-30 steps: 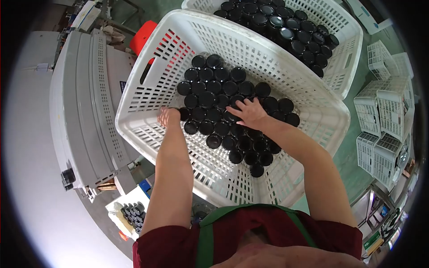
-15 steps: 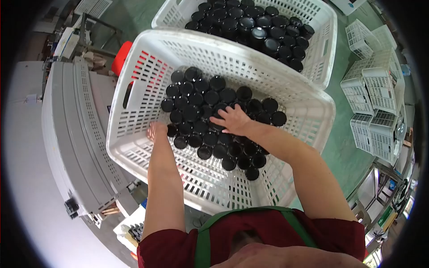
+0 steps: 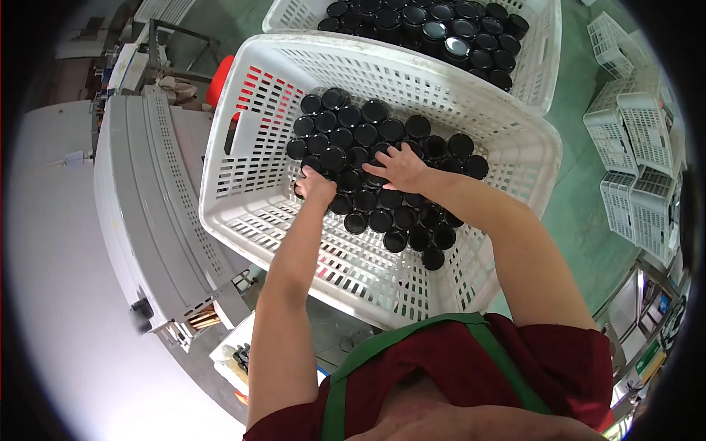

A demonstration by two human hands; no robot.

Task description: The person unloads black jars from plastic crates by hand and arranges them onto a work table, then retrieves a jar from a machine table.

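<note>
A large white slotted plastic crate [image 3: 353,53] holds many black cylindrical jars [image 3: 365,134] packed closely, round ends up. At the left edge of the group, my left hand [image 3: 318,185] has its fingers curled round a black jar, mostly covered by the hand. My right hand [image 3: 401,167] lies over the middle of the group. Its fingers are spread and touch the tops of the jars beneath.
Behind stands a second white crate [image 3: 548,66] with more black jars [image 3: 434,31]. White crates [image 3: 643,132] are stacked at the right on the green floor [image 3: 570,191]. A long grey machine [image 3: 147,191] runs along the left, near a red object [image 3: 219,81].
My left hand has moved from the crate's left side onto the edge jars, its fingers now curled. My right hand stays spread over the jars. The whole view has shifted slightly.
</note>
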